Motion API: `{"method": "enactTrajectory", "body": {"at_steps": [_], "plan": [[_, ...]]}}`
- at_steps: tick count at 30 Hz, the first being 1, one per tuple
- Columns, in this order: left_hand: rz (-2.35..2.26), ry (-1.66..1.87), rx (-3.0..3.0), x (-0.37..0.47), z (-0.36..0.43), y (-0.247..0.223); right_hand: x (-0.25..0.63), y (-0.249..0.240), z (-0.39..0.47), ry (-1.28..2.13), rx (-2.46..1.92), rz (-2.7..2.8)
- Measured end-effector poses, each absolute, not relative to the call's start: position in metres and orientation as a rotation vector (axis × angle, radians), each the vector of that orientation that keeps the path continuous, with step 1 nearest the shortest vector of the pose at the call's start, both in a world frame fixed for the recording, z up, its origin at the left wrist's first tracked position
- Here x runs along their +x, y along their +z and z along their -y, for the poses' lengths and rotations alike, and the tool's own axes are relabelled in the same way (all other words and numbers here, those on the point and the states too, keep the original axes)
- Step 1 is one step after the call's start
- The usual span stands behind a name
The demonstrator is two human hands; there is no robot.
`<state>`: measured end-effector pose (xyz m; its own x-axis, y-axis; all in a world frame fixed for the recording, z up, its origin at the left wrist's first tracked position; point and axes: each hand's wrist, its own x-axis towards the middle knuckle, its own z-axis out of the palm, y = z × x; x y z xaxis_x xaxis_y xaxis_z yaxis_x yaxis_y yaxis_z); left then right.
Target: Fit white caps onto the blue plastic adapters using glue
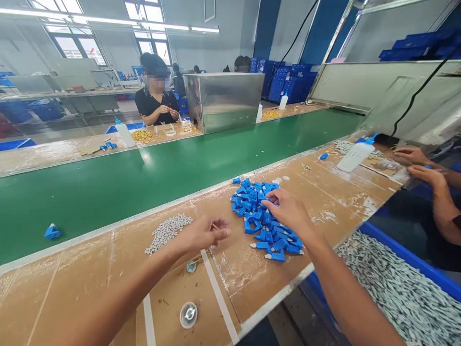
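My right hand (pixel 288 209) is over a heap of small blue plastic pieces (pixel 257 223) with whitish tips. Its thumb and fingertips are a little apart at the heap's upper right, and no piece shows clearly between them. Left of the heap, my left hand (pixel 207 234) has its fingers curled together around what looks like a thin pale stick (pixel 216 226), mostly hidden. Behind that wrist lies a pile of small grey pellet-like parts (pixel 169 231). Nearer me on the cardboard-covered bench (pixel 90 278) are a small round clear dish (pixel 188 315) and a smaller clear disc (pixel 191 266).
A green conveyor belt (pixel 151 178) runs beyond the bench, carrying one blue piece (pixel 53 231). A white squeeze bottle (pixel 356 156) stands at right near a co-worker's hands (pixel 421 166). Below right is a blue bin (pixel 382 235) of grey parts. Another person (pixel 158 96) sits across the belt.
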<state>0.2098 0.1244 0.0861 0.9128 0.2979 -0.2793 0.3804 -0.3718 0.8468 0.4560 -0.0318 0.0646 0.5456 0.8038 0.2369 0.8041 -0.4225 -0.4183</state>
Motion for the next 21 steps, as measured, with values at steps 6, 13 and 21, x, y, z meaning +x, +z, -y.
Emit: {"method": "enactTrajectory", "body": {"at_steps": [6, 13, 21], "plan": [[-0.396, -0.153, 1.888, 0.199, -0.092, 0.117, 0.481, 0.085, -0.086, 0.100, -2.277, 1.622], [-0.449, -0.097, 1.868, 0.151, -0.081, 0.111, 0.487, 0.071, -0.123, 0.369, -2.297, 1.839], [-0.562, -0.098, 1.758, 0.100, -0.083, 0.108, 0.480, 0.075, -0.056, 0.298, -2.276, 1.811]]}}
